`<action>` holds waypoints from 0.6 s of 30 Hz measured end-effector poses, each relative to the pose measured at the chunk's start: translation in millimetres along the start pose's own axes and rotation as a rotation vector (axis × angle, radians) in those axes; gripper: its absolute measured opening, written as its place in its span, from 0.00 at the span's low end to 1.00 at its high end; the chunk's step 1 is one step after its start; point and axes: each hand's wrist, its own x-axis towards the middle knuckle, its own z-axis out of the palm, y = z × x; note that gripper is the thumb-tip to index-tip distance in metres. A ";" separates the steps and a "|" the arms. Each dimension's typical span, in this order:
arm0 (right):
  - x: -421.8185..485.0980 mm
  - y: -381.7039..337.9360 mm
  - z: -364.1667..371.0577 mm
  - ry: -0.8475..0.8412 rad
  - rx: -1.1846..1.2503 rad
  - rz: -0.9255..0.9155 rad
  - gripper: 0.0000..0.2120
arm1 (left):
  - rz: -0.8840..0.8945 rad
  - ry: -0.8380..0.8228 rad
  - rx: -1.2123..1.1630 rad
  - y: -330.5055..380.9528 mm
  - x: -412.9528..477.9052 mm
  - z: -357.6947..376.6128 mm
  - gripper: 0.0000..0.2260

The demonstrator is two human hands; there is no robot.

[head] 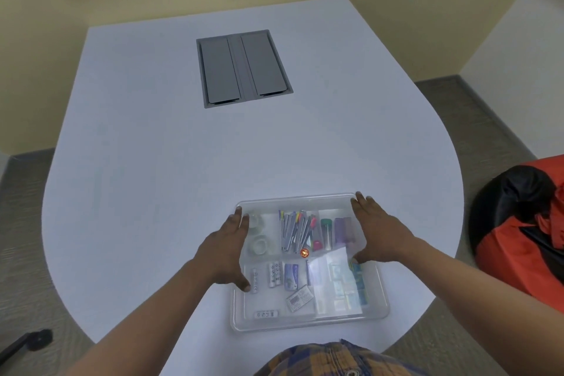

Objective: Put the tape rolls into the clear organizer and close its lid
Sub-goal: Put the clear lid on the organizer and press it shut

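Note:
The clear organizer (308, 319) sits on the white table near its front edge, with its clear lid lying on top. Two clear tape rolls (259, 246) show through the lid in the far left compartment, one behind the other. My left hand (227, 249) lies flat along the left edge of the lid, fingers pointing away, thumb on the lid. My right hand (377, 230) rests the same way along the right edge. Pens, batteries, small tubes and packets fill the other compartments.
A grey double-flap cable hatch (244, 67) is set into the white table (152, 177) further back. Cables hang from wall sockets behind. A red and black bag (525, 223) sits off the table's right side.

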 end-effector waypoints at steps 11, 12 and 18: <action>10.3 3.8 6.4 -0.132 -0.234 -0.080 0.78 | 0.045 -0.090 0.133 -4.6 8.7 9.3 0.69; 10.9 3.7 6.8 -0.125 -0.220 -0.083 0.78 | 0.045 -0.095 0.131 -4.6 9.3 8.6 0.69; 21.0 3.0 -2.8 -0.122 -0.159 -0.102 0.79 | 0.005 -0.145 0.174 1.1 22.8 -5.6 0.71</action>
